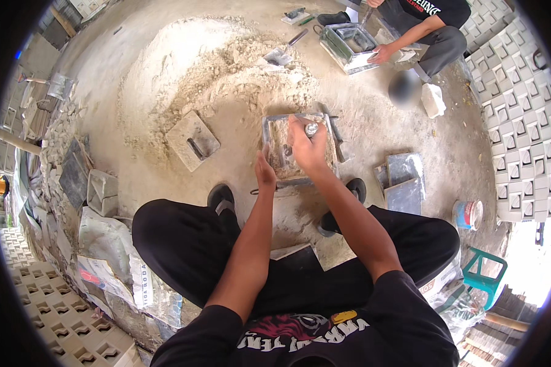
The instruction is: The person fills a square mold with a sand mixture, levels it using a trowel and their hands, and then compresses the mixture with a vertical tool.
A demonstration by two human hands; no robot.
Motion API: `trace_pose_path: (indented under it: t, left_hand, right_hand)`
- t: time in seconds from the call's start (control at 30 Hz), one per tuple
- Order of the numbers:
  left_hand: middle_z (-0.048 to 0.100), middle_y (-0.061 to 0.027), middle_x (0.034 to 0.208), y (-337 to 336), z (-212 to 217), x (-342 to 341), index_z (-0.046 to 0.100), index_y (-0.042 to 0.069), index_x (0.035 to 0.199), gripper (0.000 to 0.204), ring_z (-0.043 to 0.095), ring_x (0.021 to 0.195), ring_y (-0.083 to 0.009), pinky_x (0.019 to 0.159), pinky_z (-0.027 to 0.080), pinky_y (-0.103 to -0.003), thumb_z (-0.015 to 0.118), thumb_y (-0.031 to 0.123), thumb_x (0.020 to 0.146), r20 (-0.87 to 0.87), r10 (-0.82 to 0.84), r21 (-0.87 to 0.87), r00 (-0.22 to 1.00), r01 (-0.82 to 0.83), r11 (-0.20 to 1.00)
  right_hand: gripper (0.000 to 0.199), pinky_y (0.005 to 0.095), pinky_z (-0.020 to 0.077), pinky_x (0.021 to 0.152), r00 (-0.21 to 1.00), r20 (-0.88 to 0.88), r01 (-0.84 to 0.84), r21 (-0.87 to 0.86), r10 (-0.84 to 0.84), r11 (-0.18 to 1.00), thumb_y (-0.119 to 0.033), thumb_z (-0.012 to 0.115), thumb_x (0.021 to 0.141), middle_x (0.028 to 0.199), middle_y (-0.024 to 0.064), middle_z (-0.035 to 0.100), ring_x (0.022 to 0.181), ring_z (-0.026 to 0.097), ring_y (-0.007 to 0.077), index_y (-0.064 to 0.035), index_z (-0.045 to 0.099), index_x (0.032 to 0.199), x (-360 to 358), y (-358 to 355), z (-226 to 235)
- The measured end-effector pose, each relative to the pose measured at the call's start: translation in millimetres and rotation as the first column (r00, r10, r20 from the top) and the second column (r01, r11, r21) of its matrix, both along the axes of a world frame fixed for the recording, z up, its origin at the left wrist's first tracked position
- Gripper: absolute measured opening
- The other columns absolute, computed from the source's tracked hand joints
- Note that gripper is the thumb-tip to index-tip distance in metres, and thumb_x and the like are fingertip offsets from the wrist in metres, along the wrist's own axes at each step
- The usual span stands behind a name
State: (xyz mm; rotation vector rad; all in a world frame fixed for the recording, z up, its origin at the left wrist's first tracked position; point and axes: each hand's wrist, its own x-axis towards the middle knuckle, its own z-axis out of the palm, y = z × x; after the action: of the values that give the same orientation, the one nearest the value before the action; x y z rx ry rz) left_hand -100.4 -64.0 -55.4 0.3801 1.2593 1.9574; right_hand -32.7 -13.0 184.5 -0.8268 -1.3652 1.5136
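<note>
Silvery tool: its round, shiny end pokes out above our fist; we cannot make out the rest, hidden by our fingers and wrist.
Right hand: we keep it clenched around that tool, over the inside of the mould.
Left hand: we hold it with fingers stretched out and nothing grasped, along the mould's left side near the corner closest to us; whether it touches the frame, we cannot tell.
Mould: the rectangular dark frame sits on the ground in front of us, between and just beyond our feet.
Pale powder: we see it inside the frame, with some on the rim.
Shoes: our dark left one and right one stand on either side.
Square board: left of the mould we have a dusty plate bearing a dark handle.
Dark slabs: several lie to our right, partly overlapping.
Powder heap: beyond the board, a broad pale mound spreads out, a trowel lying at its far right.
Co-worker: across from us, someone crouches at a second mould.
Edges: to our right stand a bucket, a green stool and stacked pale blocks.
</note>
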Motion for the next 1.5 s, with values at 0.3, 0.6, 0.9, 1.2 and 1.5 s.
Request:
trace_pose_path:
  t: [0.3, 0.6, 0.9, 1.2, 1.5]
  left_hand:
    - [0.051, -0.0238, 0.137, -4, 14, 9, 0.047, -0.013, 0.133, 0.065, 0.047, 0.13, -0.0283, 0.112, 0.029, -0.034, 0.025, 0.042, 0.105, 0.006, 0.046, -0.032, 0.999, -0.046, 0.998]
    - [0.038, -0.0218, 0.148, -21, 25, 13, 0.037, -0.006, 0.142, 0.06, 0.033, 0.139, -0.0335, 0.116, 0.022, -0.039, 0.026, 0.038, 0.104, -0.586, -0.333, -0.412, 0.738, 0.083, 0.908]
    - [0.02, -0.0202, 0.157, -17, 35, 39, 0.023, -0.003, 0.149, 0.064, 0.016, 0.147, -0.0349, 0.119, 0.011, -0.046, 0.037, 0.034, 0.099, -0.789, -0.516, -0.56, 0.334, -0.042, 0.828]
    - [0.021, -0.0173, 0.158, -28, 36, 54, 0.026, -0.002, 0.148, 0.063, 0.016, 0.148, -0.0286, 0.119, 0.01, -0.048, 0.038, 0.032, 0.097, -0.76, -0.645, -0.647, 0.077, -0.001, 0.763]
    - [0.029, -0.0188, 0.155, -27, 37, 46, 0.032, -0.001, 0.146, 0.06, 0.024, 0.145, -0.0307, 0.118, 0.011, -0.052, 0.04, 0.029, 0.096, -0.804, -0.585, -0.592, 0.107, -0.042, 0.805]
  right_hand:
    - [0.035, 0.0247, 0.0316, 0.046, 0.983, 0.023, -0.181, -0.067, 0.183, 0.981, -0.017, 0.06, 0.094, 0.056, -0.0047, 0.049, 0.052, 0.04, 0.0039, -0.0025, 0.058, 0.062, 27, -6, 3]
    - [0.042, 0.0273, 0.0247, 0.042, 0.99, -0.098, 0.098, -0.074, -0.105, 0.992, -0.013, 0.052, 0.097, 0.051, -0.003, 0.04, 0.044, 0.031, 0.0076, -0.0087, 0.043, 0.056, 48, 11, 26]
    - [0.035, 0.03, 0.0318, 0.047, 0.938, 0.106, 0.309, 0.18, -0.331, 0.934, -0.02, 0.064, 0.093, 0.053, -0.0031, 0.048, 0.052, 0.04, 0.0055, -0.0015, 0.057, 0.064, 73, 20, -1]
    - [0.035, 0.0259, 0.0272, 0.043, 0.971, 0.02, 0.235, 0.059, -0.237, 0.97, -0.013, 0.059, 0.094, 0.054, -0.0056, 0.045, 0.048, 0.038, 0.0034, -0.0068, 0.051, 0.061, 68, 19, -16]
    - [0.033, 0.0308, 0.0321, 0.048, 0.977, 0.058, 0.193, 0.16, -0.204, 0.968, -0.017, 0.061, 0.092, 0.055, -0.0036, 0.047, 0.054, 0.039, 0.0053, -0.0009, 0.055, 0.064, 70, 23, -24]
